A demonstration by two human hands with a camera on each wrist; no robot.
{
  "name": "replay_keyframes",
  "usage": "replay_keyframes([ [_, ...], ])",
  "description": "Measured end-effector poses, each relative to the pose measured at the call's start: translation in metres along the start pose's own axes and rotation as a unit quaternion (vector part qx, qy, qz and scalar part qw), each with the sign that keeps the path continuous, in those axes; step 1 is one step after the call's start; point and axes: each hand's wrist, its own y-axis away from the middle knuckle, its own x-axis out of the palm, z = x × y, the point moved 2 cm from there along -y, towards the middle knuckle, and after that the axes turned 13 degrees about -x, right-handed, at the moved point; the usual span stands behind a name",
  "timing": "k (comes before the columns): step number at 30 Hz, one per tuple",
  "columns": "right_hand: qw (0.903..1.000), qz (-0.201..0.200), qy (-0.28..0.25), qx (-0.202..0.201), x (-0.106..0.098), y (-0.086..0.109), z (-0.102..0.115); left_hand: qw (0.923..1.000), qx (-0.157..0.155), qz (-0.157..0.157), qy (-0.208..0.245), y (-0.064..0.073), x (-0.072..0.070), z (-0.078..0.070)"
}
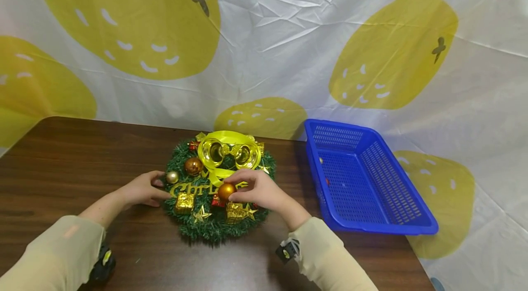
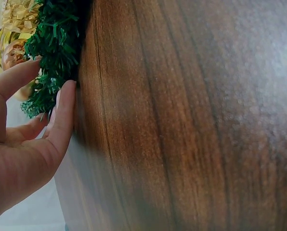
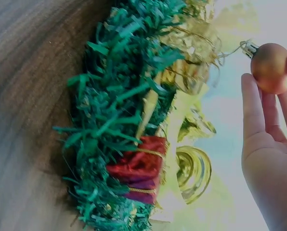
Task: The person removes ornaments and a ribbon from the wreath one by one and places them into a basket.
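A green Christmas wreath [image 1: 214,231] lies on the table, decorated with gold bells [image 1: 248,156], a yellow ribbon, small gift boxes, gold stars and gold lettering partly hidden by my right hand. Between thumb and fingers, my right hand [image 1: 257,190] pinches a matte orange-gold bauble [image 3: 271,68] above the wreath's middle. The bauble's silver cap and thin hanging loop show in the right wrist view. At the wreath's left edge, my left hand [image 1: 142,189] has its fingers spread, fingertips right at the green tinsel [image 2: 57,45]. A shiny copper bauble [image 1: 193,167] and a small pale gold bauble [image 1: 172,177] sit nearby on the wreath.
A blue plastic basket [image 1: 373,227] with slotted walls stands at the right of the brown wooden table [image 1: 103,149], a few small items along its left side. Behind the table hangs a white cloth [image 1: 280,30] printed with yellow fruit.
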Motion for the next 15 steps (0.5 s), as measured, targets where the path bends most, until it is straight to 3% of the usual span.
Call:
replay_keyframes([
  [7,0.9996,-0.017,0.023,0.007,-0.014,0.003,0.005,1.0,-0.001,-0.002,0.001,-0.001,0.0,0.0],
  [15,0.9978,-0.043,0.049,-0.011,-0.028,0.004,0.015,1.0,0.0,-0.007,-0.002,0.0,0.0,0.0],
])
